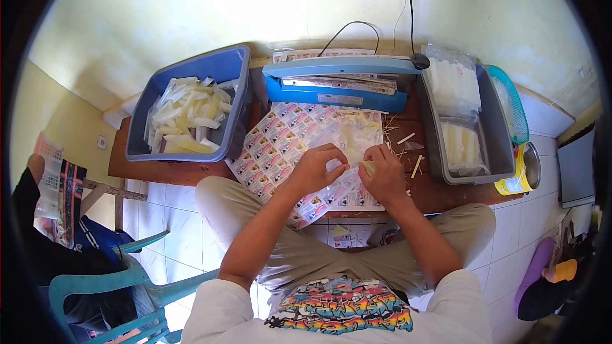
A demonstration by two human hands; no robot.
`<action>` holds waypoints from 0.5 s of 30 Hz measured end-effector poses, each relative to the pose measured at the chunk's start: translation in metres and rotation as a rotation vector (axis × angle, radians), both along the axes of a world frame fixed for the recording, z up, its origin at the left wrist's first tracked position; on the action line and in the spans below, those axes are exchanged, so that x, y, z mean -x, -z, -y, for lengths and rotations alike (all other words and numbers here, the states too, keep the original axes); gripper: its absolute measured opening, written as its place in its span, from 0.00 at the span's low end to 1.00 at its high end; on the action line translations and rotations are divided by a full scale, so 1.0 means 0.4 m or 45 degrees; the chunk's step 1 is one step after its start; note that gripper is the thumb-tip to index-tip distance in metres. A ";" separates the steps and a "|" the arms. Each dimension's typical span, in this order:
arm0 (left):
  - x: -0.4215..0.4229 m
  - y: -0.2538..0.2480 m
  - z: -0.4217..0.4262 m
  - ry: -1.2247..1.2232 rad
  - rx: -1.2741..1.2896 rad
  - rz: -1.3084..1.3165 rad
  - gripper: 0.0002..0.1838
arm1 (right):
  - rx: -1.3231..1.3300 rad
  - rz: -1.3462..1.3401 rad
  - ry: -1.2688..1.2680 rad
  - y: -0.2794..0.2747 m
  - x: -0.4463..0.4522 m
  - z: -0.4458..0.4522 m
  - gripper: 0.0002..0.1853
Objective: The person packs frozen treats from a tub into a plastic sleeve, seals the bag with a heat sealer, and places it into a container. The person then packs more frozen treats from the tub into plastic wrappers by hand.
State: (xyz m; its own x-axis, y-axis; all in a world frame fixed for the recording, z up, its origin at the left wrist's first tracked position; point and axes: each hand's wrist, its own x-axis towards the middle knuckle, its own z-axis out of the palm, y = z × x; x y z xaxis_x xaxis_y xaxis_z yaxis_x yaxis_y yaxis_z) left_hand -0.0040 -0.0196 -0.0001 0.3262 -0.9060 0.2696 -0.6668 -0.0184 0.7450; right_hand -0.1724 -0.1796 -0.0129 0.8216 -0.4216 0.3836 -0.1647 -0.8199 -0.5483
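Observation:
My left hand (319, 169) is closed in a pinch over the printed sheet, and what lies between its fingertips is too small to make out. Close beside it, my right hand (384, 175) has its fingers curled round a clear plastic bag with something pale yellow in it. More clear plastic bags (347, 135) lie just beyond both hands. Under them spreads a sheet of printed labels (271, 146). Behind the sheet stands a blue bag sealer (338, 95) with a long light-blue arm (338, 66).
At left, a blue-grey bin (241, 99) holds many pale, slim packets (191, 111). A grey bin (475, 178) at right carries packed bundles (451, 86). Loose sticks (416, 165) litter the wooden table (408, 129). A yellow tin (519, 172) and green basket (512, 99) stand farther right. Someone sits at far left.

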 end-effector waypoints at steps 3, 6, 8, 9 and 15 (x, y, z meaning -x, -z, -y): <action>-0.005 0.021 0.004 -0.008 -0.047 -0.043 0.07 | 0.022 -0.061 0.046 0.011 -0.020 -0.003 0.15; -0.013 0.046 0.018 -0.106 -0.007 -0.081 0.08 | -0.057 -0.060 0.044 0.034 -0.026 -0.004 0.18; -0.012 0.062 0.024 -0.165 0.059 -0.054 0.09 | -0.135 -0.038 0.026 0.048 -0.022 -0.005 0.20; -0.009 0.069 0.025 -0.224 0.125 -0.024 0.11 | -0.193 -0.050 -0.033 0.044 -0.019 -0.006 0.22; -0.020 0.100 0.021 -0.251 0.052 0.143 0.16 | -0.457 -0.118 -0.316 -0.009 -0.012 0.013 0.31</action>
State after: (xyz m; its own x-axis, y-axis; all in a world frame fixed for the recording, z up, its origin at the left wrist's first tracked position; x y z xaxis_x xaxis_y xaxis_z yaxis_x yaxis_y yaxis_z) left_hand 0.0041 -0.0279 -0.0399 0.4620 -0.8152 0.3492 -0.7320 -0.1282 0.6692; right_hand -0.1675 -0.1849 -0.0093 0.9387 -0.3004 0.1693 -0.0486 -0.6014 -0.7975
